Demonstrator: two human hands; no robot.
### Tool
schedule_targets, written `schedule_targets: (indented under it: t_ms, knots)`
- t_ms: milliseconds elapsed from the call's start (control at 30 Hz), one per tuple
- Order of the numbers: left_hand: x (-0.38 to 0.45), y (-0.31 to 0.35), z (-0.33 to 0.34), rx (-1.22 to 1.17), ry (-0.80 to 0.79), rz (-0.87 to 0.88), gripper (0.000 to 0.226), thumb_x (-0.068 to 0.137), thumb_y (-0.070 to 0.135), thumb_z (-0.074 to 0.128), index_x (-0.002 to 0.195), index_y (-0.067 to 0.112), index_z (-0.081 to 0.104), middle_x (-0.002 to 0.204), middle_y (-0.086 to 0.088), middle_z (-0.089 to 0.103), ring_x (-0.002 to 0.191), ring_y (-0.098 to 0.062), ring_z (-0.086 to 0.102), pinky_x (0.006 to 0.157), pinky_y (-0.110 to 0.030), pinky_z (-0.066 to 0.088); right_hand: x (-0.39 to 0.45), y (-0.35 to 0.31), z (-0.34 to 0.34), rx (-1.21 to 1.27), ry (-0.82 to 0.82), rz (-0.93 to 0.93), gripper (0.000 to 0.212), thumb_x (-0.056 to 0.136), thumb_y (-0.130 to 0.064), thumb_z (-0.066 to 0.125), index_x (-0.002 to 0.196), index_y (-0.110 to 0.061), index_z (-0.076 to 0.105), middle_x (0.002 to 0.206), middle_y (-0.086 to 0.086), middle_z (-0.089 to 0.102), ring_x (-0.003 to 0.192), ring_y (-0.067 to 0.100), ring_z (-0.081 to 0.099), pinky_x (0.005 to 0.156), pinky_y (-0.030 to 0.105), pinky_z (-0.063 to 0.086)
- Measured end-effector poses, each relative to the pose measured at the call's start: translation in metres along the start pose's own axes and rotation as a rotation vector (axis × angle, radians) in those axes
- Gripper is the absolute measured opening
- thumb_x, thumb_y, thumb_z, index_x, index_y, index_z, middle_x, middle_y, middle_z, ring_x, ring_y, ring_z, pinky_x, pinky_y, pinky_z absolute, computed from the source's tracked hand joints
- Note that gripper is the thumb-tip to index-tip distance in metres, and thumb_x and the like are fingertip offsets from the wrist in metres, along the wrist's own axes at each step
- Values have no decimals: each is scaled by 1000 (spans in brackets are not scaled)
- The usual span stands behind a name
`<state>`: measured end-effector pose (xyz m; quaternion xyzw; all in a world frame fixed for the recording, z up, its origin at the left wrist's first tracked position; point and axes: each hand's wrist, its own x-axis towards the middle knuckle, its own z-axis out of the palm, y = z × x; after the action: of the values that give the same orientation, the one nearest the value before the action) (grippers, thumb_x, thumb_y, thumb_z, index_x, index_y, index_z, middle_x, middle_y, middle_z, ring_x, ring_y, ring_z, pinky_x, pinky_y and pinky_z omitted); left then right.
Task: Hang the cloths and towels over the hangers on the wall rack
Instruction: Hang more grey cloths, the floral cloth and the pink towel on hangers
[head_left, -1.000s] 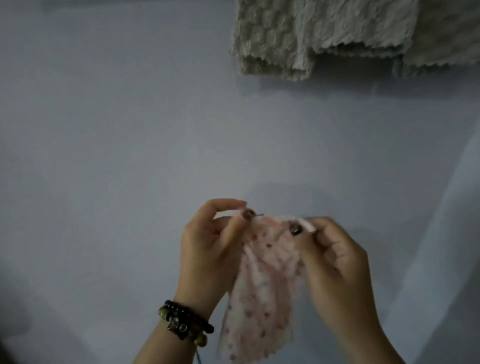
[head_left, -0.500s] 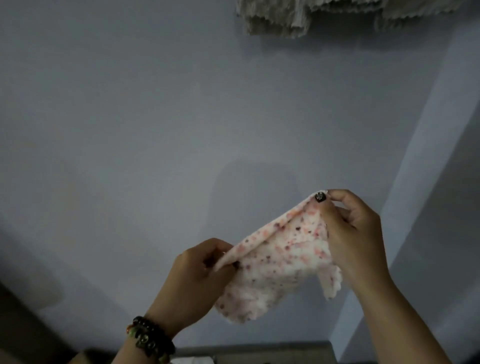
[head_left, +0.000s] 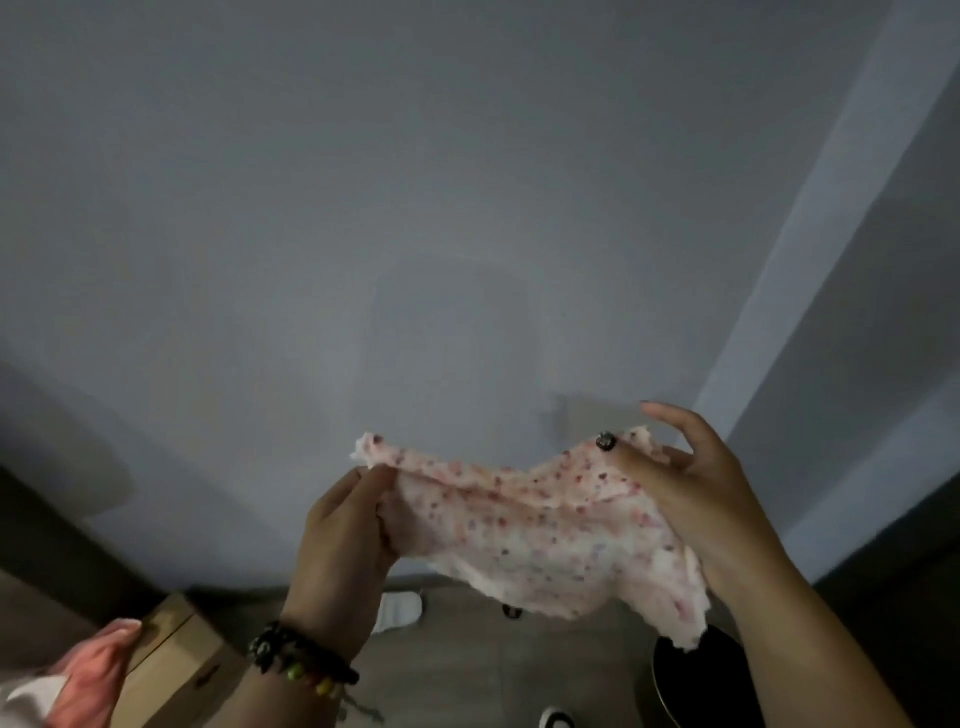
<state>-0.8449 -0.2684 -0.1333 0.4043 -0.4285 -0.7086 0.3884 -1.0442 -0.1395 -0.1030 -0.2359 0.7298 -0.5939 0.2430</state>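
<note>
A small white cloth with pink and red spots (head_left: 540, 530) is stretched out between both hands in front of a plain grey wall. My left hand (head_left: 343, 535) pinches its left upper corner between thumb and fingers. My right hand (head_left: 685, 483) holds the right upper corner under the thumb, with the other fingers spread behind the fabric. The lower edge of the cloth hangs loose and ragged. The wall rack, its hangers and the hung towels are out of view.
A cardboard box (head_left: 176, 660) stands at the lower left with pink cloth (head_left: 93, 670) lying on it. A dark round container (head_left: 696, 675) is on the floor at the lower right. A white slipper (head_left: 397, 610) lies on the floor by the wall.
The view has tilted down, so the hung beige towels left the top of the frame. My hands moved apart and spread the spotted cloth wide from a bunched state.
</note>
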Motion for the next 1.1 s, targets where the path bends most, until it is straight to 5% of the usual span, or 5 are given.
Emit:
schedule_targets:
  t_ms: [200,333,567,1000,1100]
  knots:
    - [-16,-8,9,167,114,94,19,91,32,62,88,14,63,70,-13,68,61,-27,62,62,-44,52,-9,36,-7,-254,32,-7,25,88,-8,57,102,-27,63,66,-2,66,56,6,57,50,15,41]
    - [-37,-5,36,219,-50,188,16,89,31,62,90,16,65,77,-22,71,66,-32,68,62,-41,56,-14,43,-9,-429,-97,-189,29,86,-23,68,111,-36,60,115,-15,57,96,-5,55,76,9,40]
    - [-49,-4,88,231,-275,357,15,83,28,64,84,14,70,77,-24,70,68,-32,64,65,-41,50,-22,0,-22,108,-465,-286,22,86,-24,63,105,-16,69,98,-3,74,95,9,69,78,18,52]
    - [-50,-30,102,876,-48,552,15,66,32,85,66,26,71,62,9,67,55,-3,55,54,-13,43,29,6,-102,-3,-4,-240,36,93,-24,59,73,5,54,56,6,38,54,13,35,57,29,27]
    - [-50,-24,99,571,-7,464,12,68,27,78,66,18,72,64,5,69,59,-4,59,56,-14,47,35,8,-108,-37,-14,-214,38,92,-24,60,86,13,54,69,31,47,60,34,48,64,54,47]
